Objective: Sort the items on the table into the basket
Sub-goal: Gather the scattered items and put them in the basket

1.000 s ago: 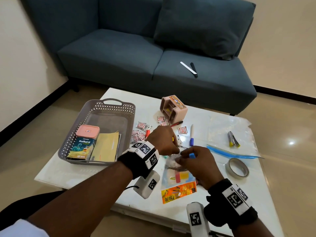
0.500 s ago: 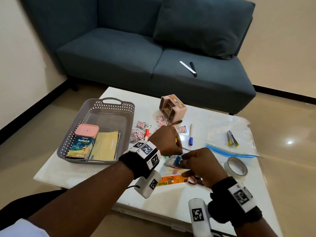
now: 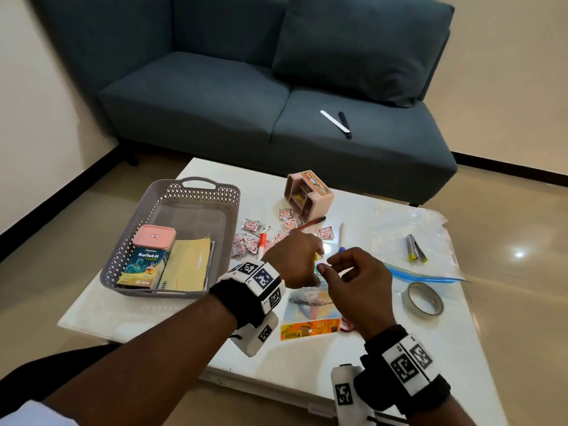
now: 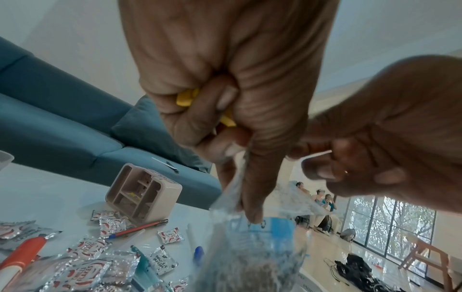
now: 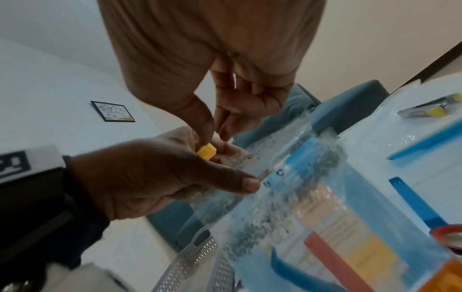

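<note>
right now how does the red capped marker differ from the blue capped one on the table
The red capped marker lies near the basket, among the silver sachets; the blue capped marker lies on bare table, farther from the basket. The red one looks thicker and shorter; the blue one looks slimmer and longer. Both have white barrels, lie flat with their caps toward the person, and neither of the hands touches them.
</note>
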Action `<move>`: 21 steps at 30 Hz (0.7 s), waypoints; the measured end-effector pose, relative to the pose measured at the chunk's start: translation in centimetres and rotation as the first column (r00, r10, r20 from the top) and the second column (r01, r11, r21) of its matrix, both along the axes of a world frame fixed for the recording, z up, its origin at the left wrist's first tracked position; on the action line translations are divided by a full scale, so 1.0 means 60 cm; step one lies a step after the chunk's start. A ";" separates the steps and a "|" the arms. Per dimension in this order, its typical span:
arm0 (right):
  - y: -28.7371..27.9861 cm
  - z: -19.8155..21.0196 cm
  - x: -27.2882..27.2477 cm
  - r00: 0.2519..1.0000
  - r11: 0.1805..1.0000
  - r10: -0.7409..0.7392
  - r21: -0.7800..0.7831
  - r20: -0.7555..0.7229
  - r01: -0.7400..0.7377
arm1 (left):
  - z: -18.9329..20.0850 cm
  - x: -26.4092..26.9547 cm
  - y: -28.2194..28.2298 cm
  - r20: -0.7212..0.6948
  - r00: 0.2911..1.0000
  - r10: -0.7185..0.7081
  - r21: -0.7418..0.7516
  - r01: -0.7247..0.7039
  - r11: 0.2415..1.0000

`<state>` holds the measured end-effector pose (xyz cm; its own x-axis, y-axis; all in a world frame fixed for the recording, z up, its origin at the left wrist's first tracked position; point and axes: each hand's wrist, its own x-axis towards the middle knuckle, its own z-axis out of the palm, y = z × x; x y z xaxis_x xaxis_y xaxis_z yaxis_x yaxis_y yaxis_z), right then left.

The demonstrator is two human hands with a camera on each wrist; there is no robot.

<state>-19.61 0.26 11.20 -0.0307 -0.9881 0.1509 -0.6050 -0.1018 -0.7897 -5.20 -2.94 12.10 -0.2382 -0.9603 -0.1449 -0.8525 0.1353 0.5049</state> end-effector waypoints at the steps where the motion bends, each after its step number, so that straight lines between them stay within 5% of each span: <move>1: -0.002 0.003 0.002 1.000 1.000 0.015 0.008 0.014 -0.015 | -0.003 -0.001 0.000 0.004 1.000 -0.004 -0.004 0.004 1.000; 7: -0.022 0.000 0.008 0.984 0.988 0.060 0.128 0.168 -0.082 | 0.000 -0.010 0.002 -0.045 0.998 -0.037 -0.033 0.036 0.999; 11: -0.022 0.011 -0.004 0.989 0.998 -0.056 0.045 0.139 0.050 | 0.000 -0.007 0.001 0.038 0.998 -0.040 -0.035 0.042 0.999; 15: -0.015 0.052 -0.049 0.992 0.984 -0.014 -0.177 -0.128 -0.009 | -0.002 0.007 -0.005 0.100 0.995 -0.006 -0.024 0.008 1.000; 21: -0.013 0.057 -0.033 0.760 0.975 0.203 0.059 -0.617 -0.213 | -0.011 0.011 -0.008 0.069 0.997 0.024 0.022 -0.026 0.999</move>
<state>-21.60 -0.53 14.63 0.2795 -0.9569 0.0791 -0.9230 -0.2905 -0.2524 -4.56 -3.39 11.46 -0.2030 -0.9621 -0.1821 -0.8883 0.1026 0.4477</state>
